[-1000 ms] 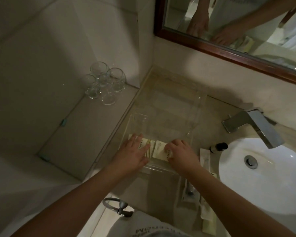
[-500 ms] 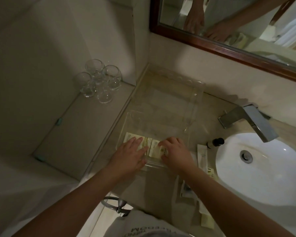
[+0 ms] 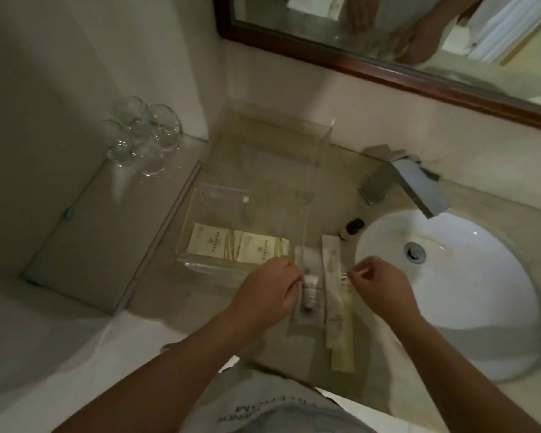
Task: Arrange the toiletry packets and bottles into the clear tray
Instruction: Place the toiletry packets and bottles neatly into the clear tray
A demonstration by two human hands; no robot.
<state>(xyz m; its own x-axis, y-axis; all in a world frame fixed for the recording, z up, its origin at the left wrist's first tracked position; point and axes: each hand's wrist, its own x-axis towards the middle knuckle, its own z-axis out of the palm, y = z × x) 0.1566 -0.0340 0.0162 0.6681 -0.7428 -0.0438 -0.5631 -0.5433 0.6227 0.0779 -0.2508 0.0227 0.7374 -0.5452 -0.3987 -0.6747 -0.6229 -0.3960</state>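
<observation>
The clear tray [image 3: 219,195] sits on the counter with two cream packets lying flat in its near end, one [image 3: 213,243] left of the other [image 3: 261,246]. Right of the tray lie a clear packet with a small tube [image 3: 308,295] and long white packets [image 3: 333,267]. My left hand [image 3: 269,292] curls its fingers on the clear packet's left edge. My right hand [image 3: 378,289] pinches at the right edge of a long white packet. A small dark-capped bottle [image 3: 352,228] stands beside the basin.
A white basin [image 3: 469,276] and a steel tap [image 3: 409,185] are on the right. A second clear box [image 3: 322,142] stands against the back wall. Several glasses [image 3: 141,135] cluster on the lower shelf at left. A framed mirror [image 3: 388,67] hangs above.
Both hands have left the two cream packets in the tray and moved right and nearer, onto the packets lying on the counter. The view has shifted right.
</observation>
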